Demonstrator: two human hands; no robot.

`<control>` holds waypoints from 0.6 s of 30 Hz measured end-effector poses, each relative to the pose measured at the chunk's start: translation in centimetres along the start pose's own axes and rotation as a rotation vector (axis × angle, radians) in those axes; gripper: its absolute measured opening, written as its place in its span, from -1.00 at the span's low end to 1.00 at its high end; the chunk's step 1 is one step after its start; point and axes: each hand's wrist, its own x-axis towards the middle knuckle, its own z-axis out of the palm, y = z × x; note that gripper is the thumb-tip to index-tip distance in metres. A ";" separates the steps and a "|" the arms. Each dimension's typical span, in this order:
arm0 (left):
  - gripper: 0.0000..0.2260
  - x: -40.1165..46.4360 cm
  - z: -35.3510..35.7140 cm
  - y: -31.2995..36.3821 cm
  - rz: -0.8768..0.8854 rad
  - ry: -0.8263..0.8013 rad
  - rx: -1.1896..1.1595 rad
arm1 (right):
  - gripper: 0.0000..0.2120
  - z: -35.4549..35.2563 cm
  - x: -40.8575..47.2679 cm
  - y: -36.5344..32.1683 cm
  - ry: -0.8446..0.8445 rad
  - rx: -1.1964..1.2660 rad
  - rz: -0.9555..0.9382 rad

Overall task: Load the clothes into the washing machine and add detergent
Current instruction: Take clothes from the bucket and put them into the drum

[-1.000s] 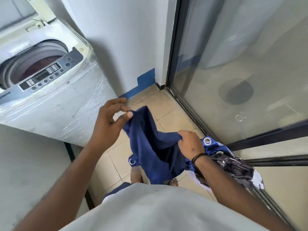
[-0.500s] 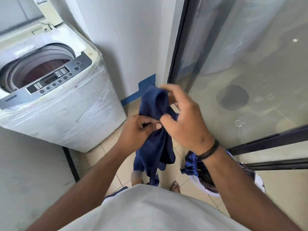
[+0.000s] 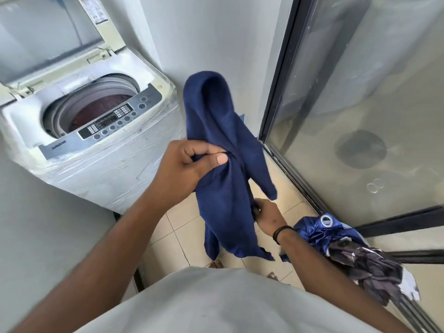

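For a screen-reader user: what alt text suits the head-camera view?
A person holds a navy blue cloth garment up in both hands, left hand gripping its middle, right hand pinching lower down, beside an open white top-loading washing machine on a tiled floor.

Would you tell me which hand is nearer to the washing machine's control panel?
Left. The left hand grips the navy garment just right of the control panel; the right hand is lower, farther away.

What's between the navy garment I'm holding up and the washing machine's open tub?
In the head view, only the machine's control panel and top rim lie between the navy garment and the open tub. The left hand grips the garment.
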 end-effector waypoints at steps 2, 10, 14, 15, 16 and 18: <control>-0.77 -0.3 -1.5 -1.4 -0.009 0.057 0.107 | -0.81 -1.2 0.3 -1.4 0.078 -0.001 -0.023; -0.89 -1.3 -1.6 -5.4 0.035 -0.062 0.438 | -0.85 -7.9 -1.6 -15.5 0.339 0.122 -0.541; -0.80 -0.3 0.3 -3.6 -0.091 -0.061 0.264 | -0.86 -9.3 -6.6 -23.8 0.323 0.194 -0.887; -0.84 0.1 0.3 -3.3 -0.191 -0.032 0.242 | -0.87 -9.7 -7.7 -25.1 0.281 0.183 -0.938; -0.95 0.4 0.1 -3.2 -0.235 -0.003 0.234 | -0.86 -10.2 -8.3 -25.7 0.227 0.170 -0.979; -0.65 1.2 -0.4 -3.6 -0.185 0.120 0.150 | -0.83 -11.3 -8.9 -25.4 0.060 0.297 -1.049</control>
